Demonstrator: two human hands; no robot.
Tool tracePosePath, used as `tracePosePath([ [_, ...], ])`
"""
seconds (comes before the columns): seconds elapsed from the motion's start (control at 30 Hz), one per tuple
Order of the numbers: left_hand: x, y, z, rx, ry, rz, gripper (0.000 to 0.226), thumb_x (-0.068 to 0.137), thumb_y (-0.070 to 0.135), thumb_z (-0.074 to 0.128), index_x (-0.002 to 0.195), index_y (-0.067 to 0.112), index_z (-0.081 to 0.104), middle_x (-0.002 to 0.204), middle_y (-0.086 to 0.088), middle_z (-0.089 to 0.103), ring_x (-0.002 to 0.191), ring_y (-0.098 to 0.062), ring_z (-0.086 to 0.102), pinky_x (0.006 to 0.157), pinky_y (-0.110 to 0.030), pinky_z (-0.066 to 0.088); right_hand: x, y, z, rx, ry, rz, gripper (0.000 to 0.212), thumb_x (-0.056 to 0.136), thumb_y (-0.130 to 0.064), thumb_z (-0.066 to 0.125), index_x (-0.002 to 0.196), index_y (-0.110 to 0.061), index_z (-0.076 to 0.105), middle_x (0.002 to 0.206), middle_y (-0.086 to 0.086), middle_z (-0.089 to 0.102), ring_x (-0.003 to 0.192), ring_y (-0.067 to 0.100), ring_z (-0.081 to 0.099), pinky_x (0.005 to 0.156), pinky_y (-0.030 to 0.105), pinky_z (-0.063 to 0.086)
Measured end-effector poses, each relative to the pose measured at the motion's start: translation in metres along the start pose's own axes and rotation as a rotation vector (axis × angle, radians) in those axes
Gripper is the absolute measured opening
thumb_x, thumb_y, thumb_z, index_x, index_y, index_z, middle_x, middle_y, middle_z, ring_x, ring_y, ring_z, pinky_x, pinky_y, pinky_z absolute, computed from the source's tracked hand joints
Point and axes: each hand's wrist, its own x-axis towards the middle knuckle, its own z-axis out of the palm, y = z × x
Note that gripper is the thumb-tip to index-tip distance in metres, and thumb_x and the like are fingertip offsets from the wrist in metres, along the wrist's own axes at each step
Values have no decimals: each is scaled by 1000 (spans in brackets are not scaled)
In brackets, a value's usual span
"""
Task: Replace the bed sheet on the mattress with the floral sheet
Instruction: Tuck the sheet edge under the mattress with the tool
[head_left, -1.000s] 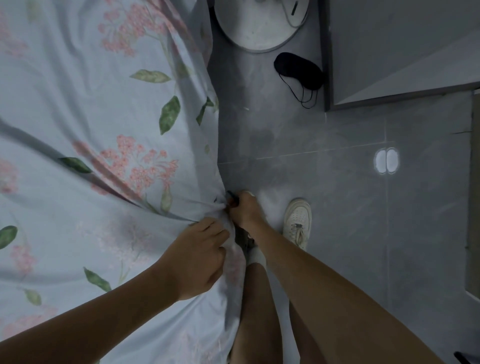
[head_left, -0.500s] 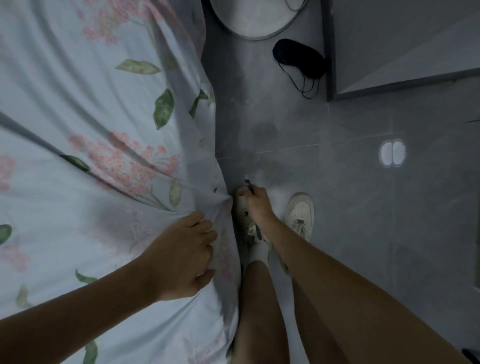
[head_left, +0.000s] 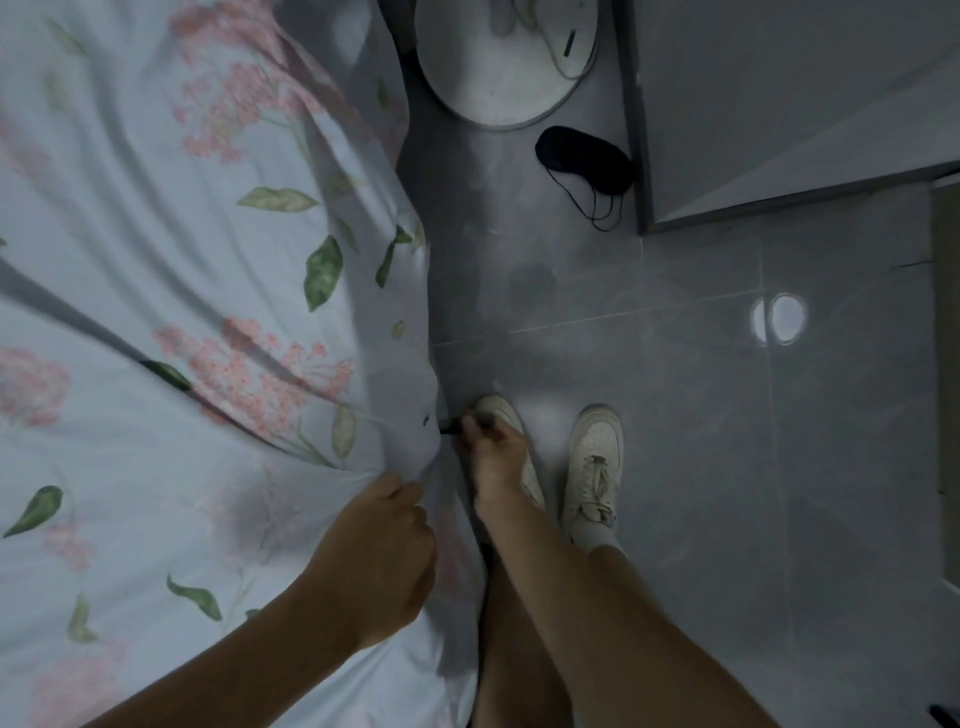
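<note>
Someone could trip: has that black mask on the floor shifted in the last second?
No. The mask still lies against the grey panel's edge, just below the round base, as before.

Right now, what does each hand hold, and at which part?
The left hand grips a bunched fold of the floral sheet near its hanging edge. The right hand pinches a small dark object at that edge; what it is cannot be told.

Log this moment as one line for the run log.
step: fitting floral sheet at bed edge | left hand: gripping sheet fabric | right hand: holding small dark object at sheet edge | floor: black eye mask
</note>
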Motion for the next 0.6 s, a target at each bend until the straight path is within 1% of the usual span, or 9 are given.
tracePosePath([
  [0.07,0,-2,1,-20,40,6,35,77,38,74,51,23,57,50,4,48,61,-19,40,70,-39,38,-4,13,28,-45,-109,0,7,90,-7,74,86,-3,77,87,19,76,81,26,71,77,42,59],
  [0.1,2,-4,2,-33,37,4,35,73,38,77,49,22,56,50,4,48,60,-19,39,69,-38,40,-3,17,36,-26,-147,11,8,90,-7,72,85,-4,77,86,19,76,81,26,70,77,43,59],
  [0.17,7,-6,1,-20,8,14,30,83,39,68,59,21,64,58,3,55,68,-20,48,77,-39,41,10,16,33,-96,-94,-42,9,90,-13,72,86,-7,77,85,13,77,83,30,73,80,48,61],
  [0.23,13,-5,7,1,-31,-5,37,99,37,47,80,19,72,74,1,61,85,-24,52,89,-42,34,26,5,9,-144,9,-112,9,88,-20,73,82,-15,76,82,6,76,83,31,73,82,52,61],
  [0.3,20,-6,7,12,-51,-22,43,104,37,39,91,16,74,82,-1,64,93,-26,52,94,-43,34,34,-17,-18,-62,78,-98,13,94,-12,71,82,-17,73,81,4,74,84,28,71,87,50,60],
  [0.4,25,-9,7,-17,-78,-28,45,106,38,38,101,14,75,92,-2,67,102,-27,52,101,-43,33,34,-52,-40,6,40,-108,17,100,-3,64,88,-13,71,90,7,73,93,27,72,87,41,62],
  [0.47,27,-15,2,-57,-19,-9,43,102,39,41,100,16,78,94,-1,67,102,-26,54,105,-42,31,34,-71,-39,13,30,-151,18,101,-2,61,89,-11,70,91,7,72,95,25,71,88,40,61],
  [0.53,26,-25,-6,-69,119,24,34,92,36,50,89,20,79,93,1,67,99,-24,58,109,-42,29,31,-91,-32,-47,24,-223,18,102,-7,59,91,-17,70,92,3,71,95,25,70,91,42,60],
  [0.6,26,-42,-22,-116,246,-11,28,87,35,54,95,23,78,106,-1,67,109,-25,59,112,-44,30,32,-108,-22,-123,-28,-275,19,105,-11,54,98,-20,69,95,1,70,92,27,71,87,39,60],
])
